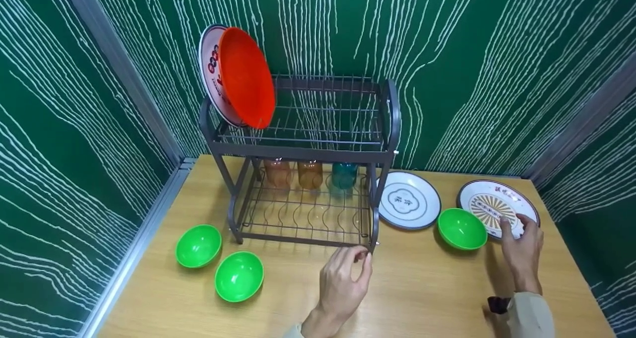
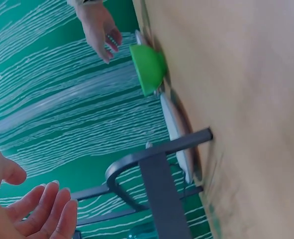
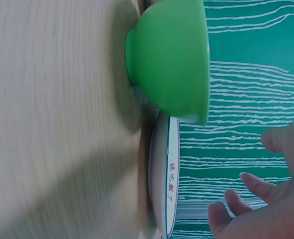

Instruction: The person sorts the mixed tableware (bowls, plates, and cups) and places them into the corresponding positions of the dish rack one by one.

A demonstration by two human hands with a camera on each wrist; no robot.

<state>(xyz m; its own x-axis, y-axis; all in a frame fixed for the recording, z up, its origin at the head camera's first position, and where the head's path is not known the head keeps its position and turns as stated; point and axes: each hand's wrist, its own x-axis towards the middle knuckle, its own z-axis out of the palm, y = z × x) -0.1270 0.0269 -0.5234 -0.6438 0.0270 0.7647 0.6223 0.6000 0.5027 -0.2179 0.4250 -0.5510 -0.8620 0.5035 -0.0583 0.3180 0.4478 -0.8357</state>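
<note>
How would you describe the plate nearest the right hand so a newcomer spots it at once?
Find the dark two-tier rack on the wooden table. Right of it in the head view, past a first plate and a green bowl, lies the outer plate, nearest the right hand. Gold rays fan across its middle, whereas the first plate bears a grey flower-shaped outline.

I'm watching the person's left hand [image 1: 343, 282] hovering just before the near right corner of the dish rack [image 1: 303, 151], its fingers curving loosely, thumb standing apart. Well off to the rack's right, the right hand [image 1: 523, 243] is hovering, fingers bending slightly, forearm filling a pale sleeve [image 1: 530, 317].
</note>
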